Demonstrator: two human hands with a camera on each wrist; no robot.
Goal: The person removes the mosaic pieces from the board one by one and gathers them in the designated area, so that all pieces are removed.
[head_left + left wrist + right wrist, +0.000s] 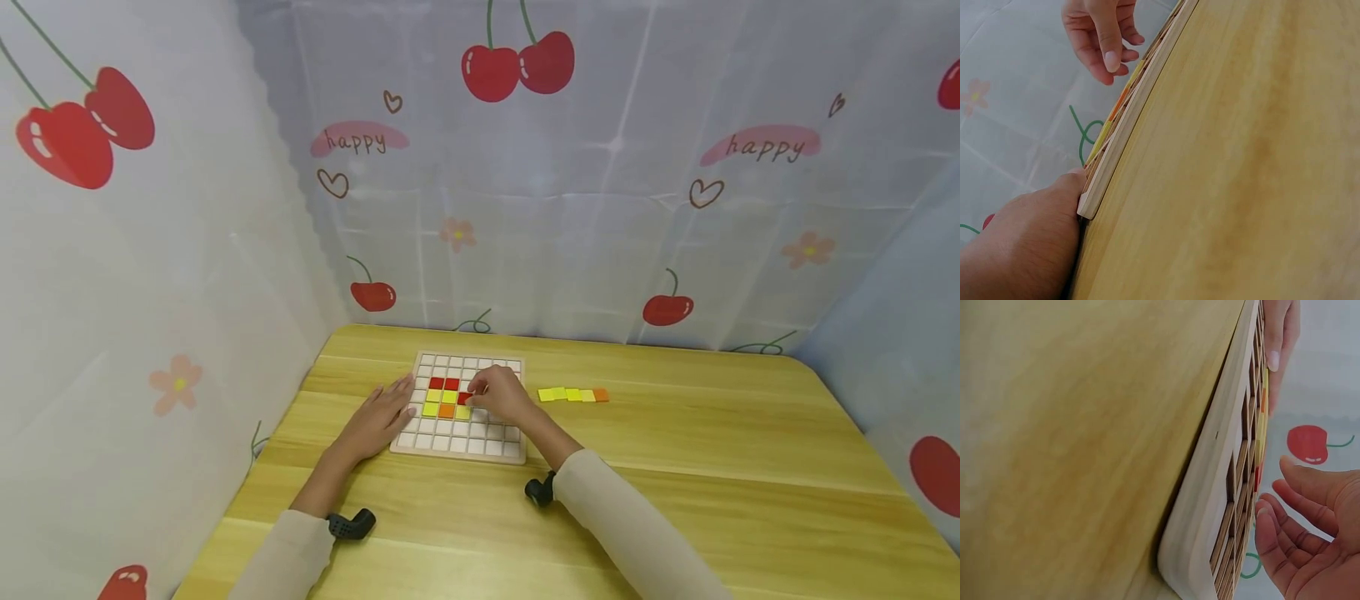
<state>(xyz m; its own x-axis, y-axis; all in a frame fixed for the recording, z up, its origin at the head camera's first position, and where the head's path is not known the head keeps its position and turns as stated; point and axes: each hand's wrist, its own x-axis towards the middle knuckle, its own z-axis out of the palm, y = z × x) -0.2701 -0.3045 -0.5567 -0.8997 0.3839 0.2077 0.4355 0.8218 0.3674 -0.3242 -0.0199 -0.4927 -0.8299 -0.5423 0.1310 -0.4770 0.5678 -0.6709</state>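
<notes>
A wooden grid board [457, 455] lies on the table, with several coloured square tiles in its cells. Two red tiles [452, 384] sit above yellow tiles [433, 396] and an orange tile [447, 411]. My left hand [381, 417] rests along the board's left edge with its fingers extended. Over the grid, my right hand [501, 395] has its fingertips at another red tile [464, 398]. In the right wrist view the thumb and loosely bent fingers of that right hand [1319, 531] stand apart, and no tile shows between them.
Right of the board, a short row of yellow tiles [557, 393] ends in an orange tile [601, 395]. The wooden table [675, 442] meets cherry-printed curtains [570, 225] at the back and sides. A black wrist device [352, 525] is on the left wrist, another [540, 490] on the right.
</notes>
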